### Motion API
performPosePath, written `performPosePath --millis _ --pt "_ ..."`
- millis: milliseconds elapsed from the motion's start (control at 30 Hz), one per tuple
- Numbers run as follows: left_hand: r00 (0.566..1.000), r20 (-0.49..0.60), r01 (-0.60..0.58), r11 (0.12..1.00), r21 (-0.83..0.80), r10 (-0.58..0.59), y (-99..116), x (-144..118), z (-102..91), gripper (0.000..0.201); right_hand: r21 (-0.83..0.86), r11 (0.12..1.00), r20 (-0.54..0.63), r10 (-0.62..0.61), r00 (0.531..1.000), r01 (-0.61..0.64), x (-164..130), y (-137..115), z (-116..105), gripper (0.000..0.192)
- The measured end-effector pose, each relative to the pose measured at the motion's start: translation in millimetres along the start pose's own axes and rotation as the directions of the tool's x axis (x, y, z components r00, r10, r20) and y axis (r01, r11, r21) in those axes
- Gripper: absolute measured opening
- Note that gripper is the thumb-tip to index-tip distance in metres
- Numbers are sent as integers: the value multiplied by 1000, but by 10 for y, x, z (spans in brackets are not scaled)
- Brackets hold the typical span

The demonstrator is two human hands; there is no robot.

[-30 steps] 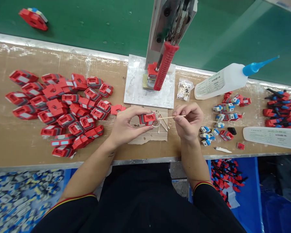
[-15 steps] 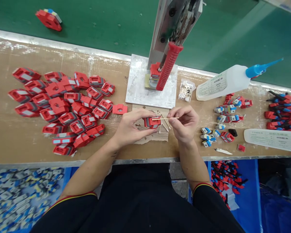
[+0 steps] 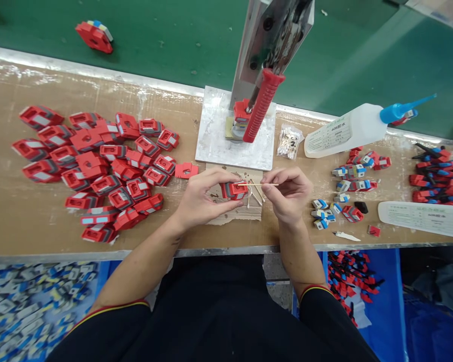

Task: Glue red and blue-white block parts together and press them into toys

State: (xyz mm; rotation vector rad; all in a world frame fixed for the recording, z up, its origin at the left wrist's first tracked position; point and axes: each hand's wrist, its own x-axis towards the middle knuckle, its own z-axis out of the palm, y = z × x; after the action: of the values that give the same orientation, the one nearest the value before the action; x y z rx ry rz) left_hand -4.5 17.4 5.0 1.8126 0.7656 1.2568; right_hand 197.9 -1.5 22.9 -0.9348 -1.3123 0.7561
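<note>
My left hand (image 3: 202, 197) grips a red and grey plastic toy part (image 3: 234, 190) between thumb and fingers, with its recessed side facing up. My right hand (image 3: 288, 193) pinches a thin cotton swab (image 3: 262, 184), held level, and its left tip is at the recess of the part. Whether the tip touches the plastic is too small to tell. Beneath both hands lies a stained piece of cardboard (image 3: 236, 217) with several loose swabs (image 3: 255, 193) on it.
A lever press with a red handle (image 3: 264, 105) stands straight ahead on a metal plate (image 3: 211, 136). Many red parts (image 3: 92, 166) are heaped at left. A swab packet (image 3: 289, 142), a glue bottle (image 3: 345, 129), small blue-white pieces (image 3: 322, 213) and a blade (image 3: 346, 236) lie at right.
The red part in my left hand has shifted slightly left, and the swab tip has moved a little across it. On the green surface, a red piece has slid to the right.
</note>
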Motion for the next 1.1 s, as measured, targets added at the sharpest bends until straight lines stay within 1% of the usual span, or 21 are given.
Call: performPosePath --millis 100,233,400,467,533,567,600,633,667,733,800,867,933,1100 --pt "1000 -14 -5 1000 29 5 2 2 -7 30 -45 999 -13 -3 1000 2 9 -2 -21 31" --pt "1000 -28 -12 999 50 13 6 1 -18 30 -53 999 -20 -5 1000 4 10 4 -31 30" --pt "1000 -25 5 998 66 -3 14 1 -38 30 -67 997 -25 37 999 -38 9 5 -36 31" --pt "1000 -20 16 997 72 -15 15 1 -46 30 -57 998 -41 38 998 -40 28 -7 -90 33" --pt "999 -24 26 997 74 -24 12 3 -56 28 -40 999 -54 10 998 -12 61 -25 -187 34" --pt "999 -29 28 997 72 -26 10 5 -61 27 -40 999 -31 0 1000 -1 82 -34 -243 34" --pt "999 -32 30 997 69 -28 8 7 -67 27 -57 998 25 2 1000 0 103 -41 -297 33" --pt "999 -35 32 998 63 -30 6 10 -74 26 -94 996 109 18 994 -8 123 -45 -343 30" --pt "999 -36 34 998 56 -32 4 13 -81 26 -146 989 209 46 977 -15 140 -45 -377 27" --pt "998 -40 40 998 47 -38 1 19 -97 26 -264 964 391 112 913 -6 161 -31 -403 18" --pt "998 -49 52 997 55 -49 -5 22 -112 26 -346 938 488 148 860 35 166 -5 -387 11" --pt "996 -59 66 995 71 -62 -13 22 -123 26 -391 919 512 165 843 58 159 23 -358 9" --pt "995 -69 75 994 80 -70 -22 20 -132 25 -416 907 510 179 841 59 152 45 -338 8" --pt "995 -66 88 991 100 -81 -23 19 -151 25 -416 908 523 196 829 48 159 64 -316 7"
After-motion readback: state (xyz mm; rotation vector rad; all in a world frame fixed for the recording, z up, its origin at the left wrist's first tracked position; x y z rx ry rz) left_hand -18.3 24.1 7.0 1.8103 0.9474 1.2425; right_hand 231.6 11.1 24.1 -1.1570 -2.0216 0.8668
